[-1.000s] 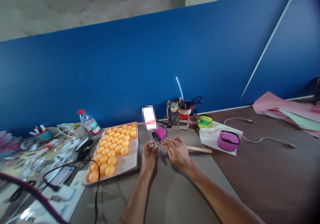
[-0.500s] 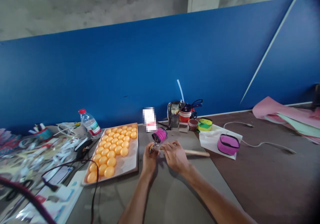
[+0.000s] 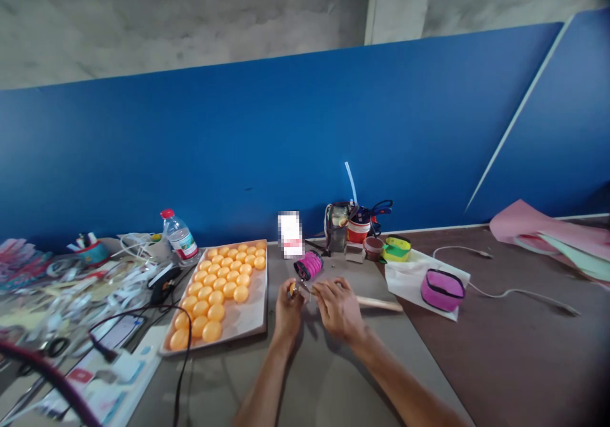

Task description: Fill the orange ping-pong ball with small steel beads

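My left hand [image 3: 288, 309] is closed around a small shiny metal piece [image 3: 298, 286] with a bit of orange beside it. Close on its right, my right hand [image 3: 339, 306] has its fingertips pinched together near that piece; what they grip is too small to make out. A pale wooden stick [image 3: 381, 304] juts out to the right from behind my right hand, and I cannot tell whether the hand touches it. Just beyond my hands lies a magenta roll [image 3: 309, 265] with black edging.
On the left, a tray [image 3: 261, 300] bears many orange balls beside a red-capped bottle [image 3: 181, 239] and tangled strips. A red-and-white cup [image 3: 358, 230] and a yellow-green band [image 3: 397, 248] stand at the back. Right lies a magenta mesh piece [image 3: 442, 290] on white paper; a black cable [image 3: 183, 357] crosses the left front.
The whole view has shifted slightly, so everything appears a little lower and further right. Both hands stay together over the metal piece, with only a slight change at the fingers.
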Action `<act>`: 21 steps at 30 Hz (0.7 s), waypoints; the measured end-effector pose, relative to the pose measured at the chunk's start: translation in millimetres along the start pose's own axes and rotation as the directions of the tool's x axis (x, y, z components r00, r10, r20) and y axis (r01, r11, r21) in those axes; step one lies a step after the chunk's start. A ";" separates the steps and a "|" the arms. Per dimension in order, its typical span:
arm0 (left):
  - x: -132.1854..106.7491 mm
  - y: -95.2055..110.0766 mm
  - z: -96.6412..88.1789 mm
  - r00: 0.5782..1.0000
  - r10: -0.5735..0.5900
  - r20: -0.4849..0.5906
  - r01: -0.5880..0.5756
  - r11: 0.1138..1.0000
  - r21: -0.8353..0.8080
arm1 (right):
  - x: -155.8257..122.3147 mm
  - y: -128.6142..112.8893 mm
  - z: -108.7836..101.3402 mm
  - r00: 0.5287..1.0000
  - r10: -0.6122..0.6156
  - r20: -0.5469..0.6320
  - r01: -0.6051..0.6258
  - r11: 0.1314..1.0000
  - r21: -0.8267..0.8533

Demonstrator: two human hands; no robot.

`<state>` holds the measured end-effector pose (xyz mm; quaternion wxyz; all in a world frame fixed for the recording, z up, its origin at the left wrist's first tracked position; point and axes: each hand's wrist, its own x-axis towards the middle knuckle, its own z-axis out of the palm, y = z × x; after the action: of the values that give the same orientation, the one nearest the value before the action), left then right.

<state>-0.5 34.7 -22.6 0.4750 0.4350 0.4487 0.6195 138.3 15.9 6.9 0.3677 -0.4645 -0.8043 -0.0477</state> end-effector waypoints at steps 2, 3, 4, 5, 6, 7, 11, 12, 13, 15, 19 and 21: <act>0.0 0.1 -0.2 1.000 -0.005 -0.006 0.005 1.000 -0.002 | -0.3 -0.4 -0.1 1.000 0.014 0.025 -0.014 1.000 -0.008; -0.1 0.3 -0.4 1.000 -0.005 -0.005 0.005 1.000 -0.006 | -0.5 -0.4 -0.2 0.999 0.014 0.034 -0.014 1.000 -0.009; -0.2 0.5 -0.7 1.000 -0.001 -0.003 0.001 1.000 -0.009 | -0.6 -0.5 -0.3 0.999 0.009 0.032 -0.008 1.000 -0.006; -0.3 0.6 -1.0 1.000 0.003 -0.002 -0.003 1.000 -0.009 | -0.8 -0.5 -0.4 1.000 -0.002 0.020 0.002 1.000 0.002; -0.4 0.4 -1.4 1.000 0.011 0.000 -0.011 1.000 -0.007 | -0.9 -0.6 -0.3 1.000 -0.011 0.003 0.011 1.000 0.012; -0.2 0.0 -1.8 1.000 0.017 0.003 -0.017 1.000 -0.002 | -1.1 -0.8 -0.1 1.000 -0.015 -0.012 0.015 1.000 0.019; 2.3 -4.8 -3.3 1.000 0.014 -0.004 -0.014 0.999 -0.032 | -1.9 -1.9 2.6 1.000 -0.004 -0.009 0.004 1.000 0.021; 3.0 -6.2 -3.5 1.000 0.012 -0.007 -0.012 0.999 -0.047 | -2.2 -2.2 3.5 1.000 -0.014 -0.013 0.014 1.000 0.025; 3.7 -7.6 -3.7 1.000 0.011 -0.009 -0.012 0.998 -0.062 | -2.5 -2.4 4.5 0.999 -0.029 -0.029 0.030 0.999 0.031; 4.7 -9.9 -3.9 1.000 0.011 -0.015 -0.012 0.996 -0.089 | -2.8 -2.7 6.4 0.996 -0.057 -0.069 0.060 0.997 0.043; 5.5 -12.4 -3.1 0.999 0.021 -0.039 -0.024 0.996 -0.083 | -2.6 -1.8 8.8 0.997 -0.049 -0.052 0.051 0.998 0.031; 5.3 -13.0 -2.4 0.999 0.023 -0.032 -0.025 0.997 -0.068 | -2.0 -0.7 8.6 0.996 -0.057 -0.070 0.059 0.998 0.030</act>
<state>-1.1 41.5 -35.1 0.4751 0.4141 0.4292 0.6470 133.6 17.7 -0.4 0.4011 -0.4331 -0.8048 -0.0615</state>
